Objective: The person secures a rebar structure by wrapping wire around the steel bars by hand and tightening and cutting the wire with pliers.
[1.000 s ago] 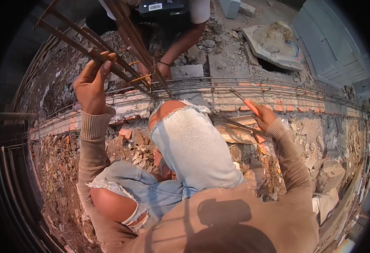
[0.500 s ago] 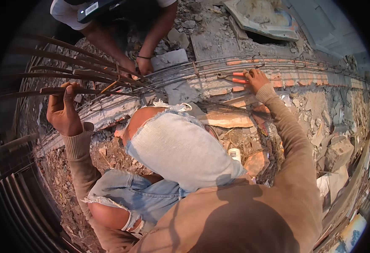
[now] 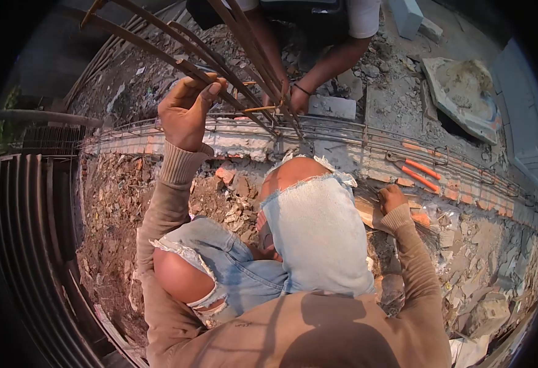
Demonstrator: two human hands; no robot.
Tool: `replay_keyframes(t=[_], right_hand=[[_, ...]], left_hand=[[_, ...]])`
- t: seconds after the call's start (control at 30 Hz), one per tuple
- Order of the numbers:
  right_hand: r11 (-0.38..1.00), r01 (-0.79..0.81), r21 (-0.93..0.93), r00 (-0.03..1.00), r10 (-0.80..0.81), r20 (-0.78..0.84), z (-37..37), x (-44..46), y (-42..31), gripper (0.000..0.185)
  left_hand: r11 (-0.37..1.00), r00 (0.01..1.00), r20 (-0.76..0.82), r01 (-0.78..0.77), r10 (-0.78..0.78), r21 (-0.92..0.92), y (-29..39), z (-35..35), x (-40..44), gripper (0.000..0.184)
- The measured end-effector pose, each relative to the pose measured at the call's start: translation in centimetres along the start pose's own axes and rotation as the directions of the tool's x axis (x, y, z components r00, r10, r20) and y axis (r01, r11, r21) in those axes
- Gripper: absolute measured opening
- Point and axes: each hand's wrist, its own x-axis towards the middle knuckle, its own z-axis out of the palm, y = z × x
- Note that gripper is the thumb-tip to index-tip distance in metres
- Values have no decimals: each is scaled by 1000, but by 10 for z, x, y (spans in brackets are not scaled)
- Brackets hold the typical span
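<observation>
My left hand (image 3: pixel 186 111) grips a rusty rebar (image 3: pixel 202 75) of the upright column bars, thumb and fingers closed round it. These bars slant down to the horizontal rebar cage (image 3: pixel 342 130) on the low brick wall. Below the wall's edge, my right hand (image 3: pixel 393 197) has curled fingers on a bundle of thin binding wires (image 3: pixel 425 226); its fingertips are partly hidden. Orange-handled pliers (image 3: pixel 421 174) lie on the cage and bricks, just above and apart from my right hand.
Across the wall, a co-worker's hands (image 3: pixel 298 98) are at the foot of the bars. Broken masonry (image 3: pixel 465 92) lies at the upper right. Corrugated sheets (image 3: pixel 20 233) stand at the left. Rubble (image 3: pixel 118 221) covers the ground around my knees.
My right hand has let go of the pliers, leaving them on the cage, and moved down to the thin wires. The view has turned; my left hand still holds the rebar.
</observation>
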Motion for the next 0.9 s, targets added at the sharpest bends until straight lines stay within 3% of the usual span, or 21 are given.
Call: replay_keyframes(t=[0.07, 0.13, 0.27, 0.33, 0.4, 0.47, 0.57, 0.6, 0.67, 0.73, 0.83, 0.9], right_hand=[[997, 16, -78, 997, -11, 72, -19, 2, -8, 17], [993, 85, -85, 996, -86, -7, -8, 3, 8, 16], [987, 161, -7, 987, -160, 10, -26, 2, -3, 15], [982, 189, -15, 982, -189, 0, -36, 7, -8, 17], [976, 166, 144, 978, -144, -148, -44, 12, -20, 27], [962, 219, 160, 963, -187, -194, -65, 25, -46, 26], [901, 332, 278, 878, -187, -442, -96, 46, -85, 14], [900, 344, 268, 875, -203, -439, -112, 52, -101, 14], [875, 389, 288, 797, -163, -582, -145, 62, -131, 10], [881, 358, 309, 816, -134, -563, -179, 64, -157, 9], [819, 503, 275, 642, -141, -753, -219, 69, -185, 6], [668, 631, 395, 556, -34, -830, -243, 67, -215, 6]], left_hand=[[1000, 1000, 5, -5, 5, 25, -3, 0, -1, 17], [999, 1000, 4, -11, 11, 50, -7, -3, 0, 17], [994, 1000, 15, -6, 4, 107, -4, -1, 1, 14], [970, 992, 71, -120, 108, 213, -10, -1, 5, 13], [969, 997, 50, -76, 66, 235, -9, 0, 3, 19], [933, 993, 67, -115, 98, 342, -10, -1, 4, 19], [925, 992, 66, -127, 110, 357, -11, -3, 4, 20], [919, 992, 88, -116, 89, 377, -8, -3, 4, 20], [925, 995, 62, -101, 84, 366, -5, -1, 3, 23], [926, 988, 71, -154, 138, 344, -6, -1, 3, 25], [892, 990, 64, -140, 125, 429, 10, -5, 0, 30], [864, 994, 76, -102, 74, 493, 37, -14, -2, 33]])
